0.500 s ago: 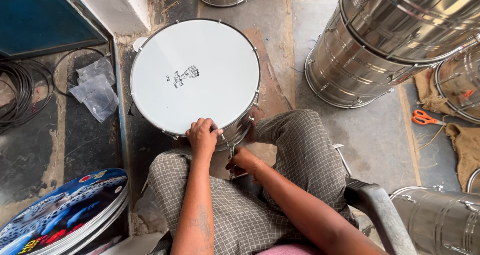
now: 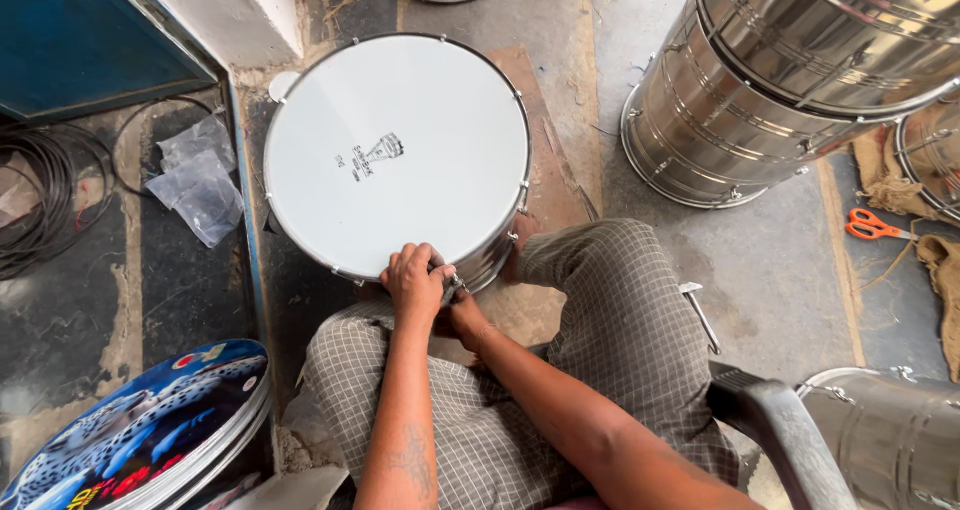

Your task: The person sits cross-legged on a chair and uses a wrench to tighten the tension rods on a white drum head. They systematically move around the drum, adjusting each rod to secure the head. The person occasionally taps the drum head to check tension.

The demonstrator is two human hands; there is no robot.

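A steel drum with a white head (image 2: pixel 400 150) stands on the floor between my knees. My left hand (image 2: pixel 413 278) is closed over the drum's near rim, gripping a small metal fitting or tool at the edge. Just below it and partly hidden, my right hand (image 2: pixel 466 317) reaches to the drum's side under the rim; what its fingers hold cannot be made out. Both forearms come up from the bottom of the view over my checked trousers.
Large steel drum shells (image 2: pixel 780 80) lie at the right. Orange scissors (image 2: pixel 872 227) rest on the floor near burlap. A metal tool (image 2: pixel 699 313) lies by my right knee. Black cables (image 2: pixel 45 195) and a plastic bag (image 2: pixel 200 185) sit left; printed drum heads (image 2: pixel 140 425) lower left.
My hands stay at the drum's near rim; the left has shifted slightly along the rim. The drum has not moved.
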